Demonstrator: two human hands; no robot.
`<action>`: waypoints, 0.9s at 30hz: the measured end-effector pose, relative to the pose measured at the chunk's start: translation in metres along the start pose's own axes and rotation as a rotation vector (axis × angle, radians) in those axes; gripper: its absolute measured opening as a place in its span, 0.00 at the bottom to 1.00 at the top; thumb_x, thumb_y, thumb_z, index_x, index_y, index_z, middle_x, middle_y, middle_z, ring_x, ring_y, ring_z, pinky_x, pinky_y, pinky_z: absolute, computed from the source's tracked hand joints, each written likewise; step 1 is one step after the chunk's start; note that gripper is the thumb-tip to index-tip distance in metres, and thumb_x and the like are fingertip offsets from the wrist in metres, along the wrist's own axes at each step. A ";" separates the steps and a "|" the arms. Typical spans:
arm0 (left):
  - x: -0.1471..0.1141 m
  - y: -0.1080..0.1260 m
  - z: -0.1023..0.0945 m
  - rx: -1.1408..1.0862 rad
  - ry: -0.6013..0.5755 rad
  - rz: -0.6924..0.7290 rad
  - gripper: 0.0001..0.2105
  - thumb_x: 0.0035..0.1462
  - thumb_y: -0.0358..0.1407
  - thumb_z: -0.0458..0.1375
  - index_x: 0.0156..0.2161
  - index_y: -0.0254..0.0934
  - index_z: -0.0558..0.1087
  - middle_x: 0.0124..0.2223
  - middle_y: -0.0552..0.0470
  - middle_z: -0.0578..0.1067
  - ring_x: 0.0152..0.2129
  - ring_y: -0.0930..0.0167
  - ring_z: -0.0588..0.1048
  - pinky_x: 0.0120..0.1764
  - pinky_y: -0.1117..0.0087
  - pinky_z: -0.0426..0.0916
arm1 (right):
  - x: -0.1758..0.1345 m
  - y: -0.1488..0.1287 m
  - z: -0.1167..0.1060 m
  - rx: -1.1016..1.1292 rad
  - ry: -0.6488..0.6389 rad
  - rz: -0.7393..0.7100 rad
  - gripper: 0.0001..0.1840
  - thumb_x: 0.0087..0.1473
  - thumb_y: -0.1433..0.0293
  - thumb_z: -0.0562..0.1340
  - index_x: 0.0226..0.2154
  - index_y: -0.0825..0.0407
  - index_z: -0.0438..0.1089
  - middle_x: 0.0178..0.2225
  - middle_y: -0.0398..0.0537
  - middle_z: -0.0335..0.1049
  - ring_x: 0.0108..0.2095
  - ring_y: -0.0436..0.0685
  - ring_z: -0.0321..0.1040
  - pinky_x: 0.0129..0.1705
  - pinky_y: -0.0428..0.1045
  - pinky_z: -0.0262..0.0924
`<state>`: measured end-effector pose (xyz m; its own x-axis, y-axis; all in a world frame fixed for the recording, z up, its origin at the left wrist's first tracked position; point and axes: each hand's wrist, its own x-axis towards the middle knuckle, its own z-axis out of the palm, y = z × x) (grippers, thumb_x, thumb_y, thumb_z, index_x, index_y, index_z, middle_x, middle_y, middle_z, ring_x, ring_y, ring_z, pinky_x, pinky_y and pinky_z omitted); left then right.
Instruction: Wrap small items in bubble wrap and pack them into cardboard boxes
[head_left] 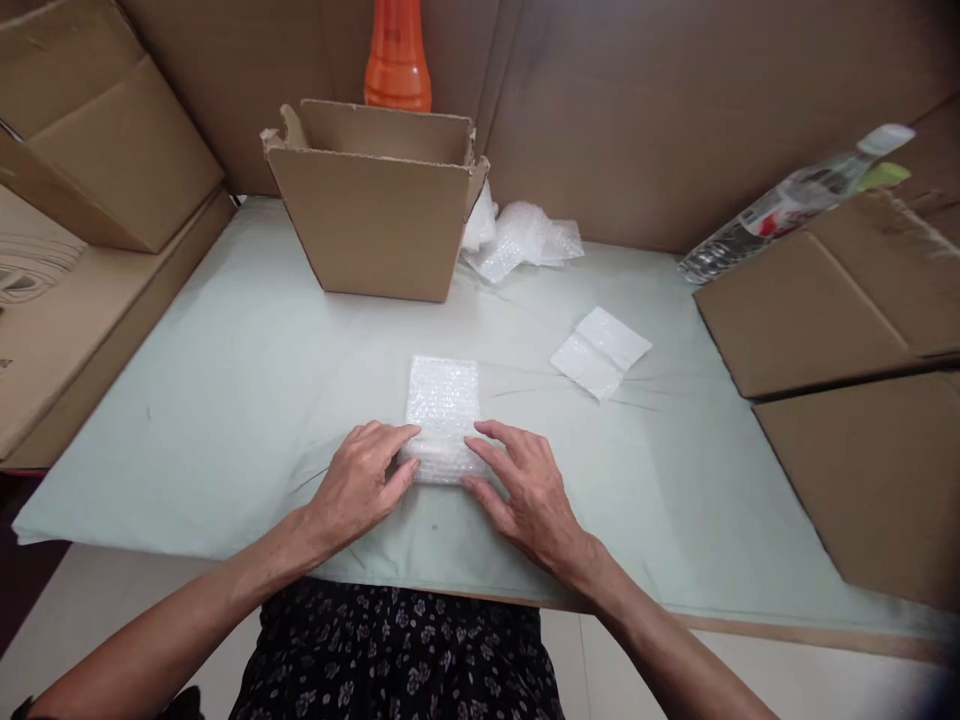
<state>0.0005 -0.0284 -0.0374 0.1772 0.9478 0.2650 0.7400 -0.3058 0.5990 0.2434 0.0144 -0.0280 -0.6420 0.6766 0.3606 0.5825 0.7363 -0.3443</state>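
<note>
Two hands point(367, 470) point(521, 485) at edges of bubble wrap point(444, 400), apart from open box point(382, 225)

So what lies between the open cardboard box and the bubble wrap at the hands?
In the head view, only bare pale green cloth lies between the cardboard box and the bubble wrap.

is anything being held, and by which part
Left hand and right hand touch the bubble wrap at opposite sides of its near end; actual grip cannot be told.
</note>
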 end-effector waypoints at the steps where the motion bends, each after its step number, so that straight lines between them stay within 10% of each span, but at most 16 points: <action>1: 0.003 -0.001 0.001 0.043 0.037 0.019 0.13 0.66 0.32 0.55 0.54 0.34 0.72 0.43 0.44 0.79 0.39 0.63 0.75 0.44 0.59 0.71 | 0.002 0.000 0.001 -0.050 -0.005 -0.039 0.15 0.65 0.66 0.60 0.53 0.52 0.71 0.56 0.61 0.73 0.53 0.66 0.70 0.50 0.61 0.65; 7: -0.005 0.003 -0.004 0.055 0.002 0.192 0.17 0.64 0.32 0.59 0.57 0.36 0.70 0.50 0.43 0.77 0.48 0.60 0.74 0.50 0.56 0.69 | 0.009 0.003 0.008 0.011 -0.091 -0.065 0.12 0.65 0.73 0.59 0.50 0.52 0.71 0.45 0.53 0.79 0.43 0.61 0.73 0.47 0.58 0.64; 11: -0.012 0.006 -0.010 -0.064 -0.056 0.121 0.17 0.65 0.29 0.56 0.58 0.37 0.68 0.41 0.49 0.79 0.38 0.67 0.75 0.43 0.62 0.71 | 0.005 0.001 0.000 0.184 -0.180 0.027 0.15 0.66 0.69 0.60 0.54 0.50 0.70 0.45 0.50 0.79 0.43 0.58 0.74 0.47 0.55 0.67; 18: 0.009 -0.007 0.002 0.121 0.052 -0.055 0.14 0.66 0.36 0.55 0.53 0.34 0.73 0.41 0.44 0.78 0.38 0.62 0.75 0.43 0.56 0.71 | 0.014 -0.006 0.003 -0.146 -0.144 -0.074 0.15 0.64 0.69 0.61 0.52 0.54 0.71 0.54 0.61 0.74 0.50 0.67 0.70 0.48 0.61 0.63; 27: -0.009 0.022 -0.009 -0.814 0.008 -0.623 0.39 0.58 0.41 0.61 0.70 0.34 0.51 0.53 0.41 0.76 0.46 0.65 0.78 0.50 0.62 0.73 | 0.025 -0.001 0.007 0.457 -0.236 0.245 0.14 0.66 0.66 0.60 0.53 0.47 0.72 0.50 0.49 0.78 0.47 0.59 0.75 0.51 0.57 0.67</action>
<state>0.0091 -0.0441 -0.0198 -0.0945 0.9594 -0.2656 0.0338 0.2697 0.9623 0.2231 0.0305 -0.0250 -0.6396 0.7678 0.0374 0.4873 0.4425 -0.7528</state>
